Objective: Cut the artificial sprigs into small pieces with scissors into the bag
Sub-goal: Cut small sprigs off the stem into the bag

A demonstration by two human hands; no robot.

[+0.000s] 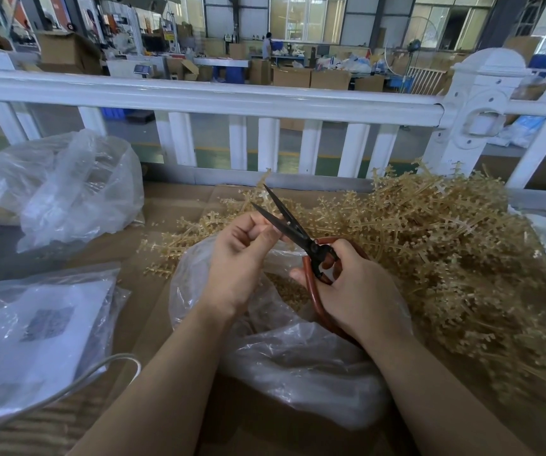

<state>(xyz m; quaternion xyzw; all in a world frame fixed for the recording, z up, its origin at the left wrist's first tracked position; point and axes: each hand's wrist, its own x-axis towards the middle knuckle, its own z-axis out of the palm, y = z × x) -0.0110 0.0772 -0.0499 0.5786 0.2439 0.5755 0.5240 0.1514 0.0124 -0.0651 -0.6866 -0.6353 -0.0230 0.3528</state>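
Note:
My right hand (352, 291) grips the red handles of the black-bladed scissors (289, 225), whose blades stand apart and point up and left. My left hand (238, 258) is curled just left of the blades, fingertips pinched by the lower blade; what it pinches is too small to see. Both hands hover over the open clear plastic bag (298, 357), which holds tan cut pieces (285, 291). A big heap of tan artificial sprigs (446, 245) fills the table to the right and behind the hands.
A crumpled clear bag (67, 192) lies at far left, and a flat bag with white printed paper (34, 330) at near left, a white cable (100, 370) crossing it. A white railing (232, 100) runs behind the cardboard-covered table (153, 291).

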